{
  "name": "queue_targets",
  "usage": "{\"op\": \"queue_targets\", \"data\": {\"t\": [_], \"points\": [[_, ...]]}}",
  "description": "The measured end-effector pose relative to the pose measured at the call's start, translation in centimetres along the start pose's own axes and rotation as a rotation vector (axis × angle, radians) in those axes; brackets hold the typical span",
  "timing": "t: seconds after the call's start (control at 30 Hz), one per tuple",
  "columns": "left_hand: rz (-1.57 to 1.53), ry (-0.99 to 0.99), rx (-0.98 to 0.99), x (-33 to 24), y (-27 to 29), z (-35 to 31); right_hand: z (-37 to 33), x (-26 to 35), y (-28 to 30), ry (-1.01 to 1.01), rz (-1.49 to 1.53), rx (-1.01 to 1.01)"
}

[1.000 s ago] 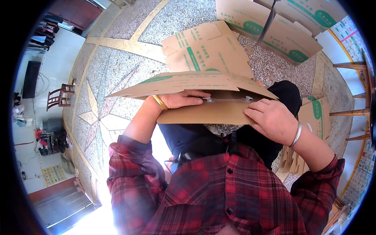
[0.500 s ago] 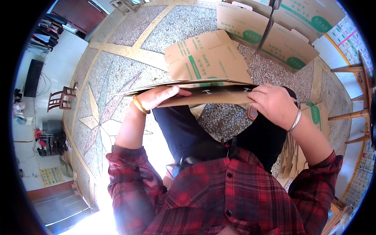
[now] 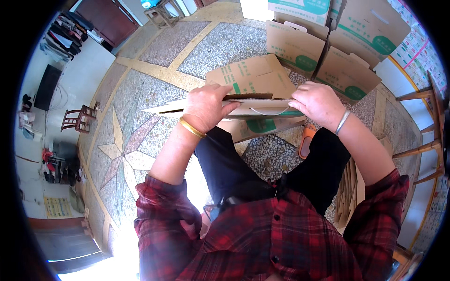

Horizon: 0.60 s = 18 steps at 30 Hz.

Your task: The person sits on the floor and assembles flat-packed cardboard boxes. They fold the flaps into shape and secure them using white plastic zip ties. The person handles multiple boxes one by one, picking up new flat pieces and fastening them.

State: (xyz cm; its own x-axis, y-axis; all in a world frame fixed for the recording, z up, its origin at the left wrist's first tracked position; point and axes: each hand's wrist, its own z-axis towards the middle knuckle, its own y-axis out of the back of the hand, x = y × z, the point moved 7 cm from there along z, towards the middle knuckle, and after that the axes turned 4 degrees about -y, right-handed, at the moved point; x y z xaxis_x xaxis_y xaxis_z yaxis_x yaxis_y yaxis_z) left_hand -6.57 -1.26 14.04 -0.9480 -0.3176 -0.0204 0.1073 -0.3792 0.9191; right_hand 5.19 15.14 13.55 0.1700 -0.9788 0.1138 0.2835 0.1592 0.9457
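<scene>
Above my knees stands a brown cardboard box with green print, its upper panels pressed nearly together. A thin pale carry handle curves along its near side. My left hand grips the top edge left of the middle, thumb on the near side and fingers over the far side. At the right end of that edge my right hand is closed on the cardboard, its fingertips bent against it. Just beyond lies a flat cardboard sheet on the floor, partly hidden by the box and my hands.
Several upright printed cartons stand at the far right. Folded cardboard is stacked beside my right leg. An orange slipper shows by my right knee. A small wooden chair stands left, and wooden furniture legs reach in from the right.
My left hand has moved right and away from me, from the box's left part onto its top edge. The panels have come together, covering the opening, and the pale handle now shows outside.
</scene>
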Motion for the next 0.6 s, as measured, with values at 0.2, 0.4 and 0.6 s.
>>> {"op": "queue_targets", "data": {"t": [0.2, 0.4, 0.6], "points": [[0.008, -0.108, -0.009, -1.9, -0.2, 0.6, 1.9, -0.8, -2.3, -0.115, -0.019, 0.227], [-0.129, -0.176, -0.084, -3.3, 0.5, 1.4, 5.1, 2.6, -4.8, -0.118, 0.124, 0.380], [-0.077, -0.141, -0.425, -3.8, 5.0, 0.0, 1.9, -6.0, 2.0, -0.297, 0.126, 0.211]]}}
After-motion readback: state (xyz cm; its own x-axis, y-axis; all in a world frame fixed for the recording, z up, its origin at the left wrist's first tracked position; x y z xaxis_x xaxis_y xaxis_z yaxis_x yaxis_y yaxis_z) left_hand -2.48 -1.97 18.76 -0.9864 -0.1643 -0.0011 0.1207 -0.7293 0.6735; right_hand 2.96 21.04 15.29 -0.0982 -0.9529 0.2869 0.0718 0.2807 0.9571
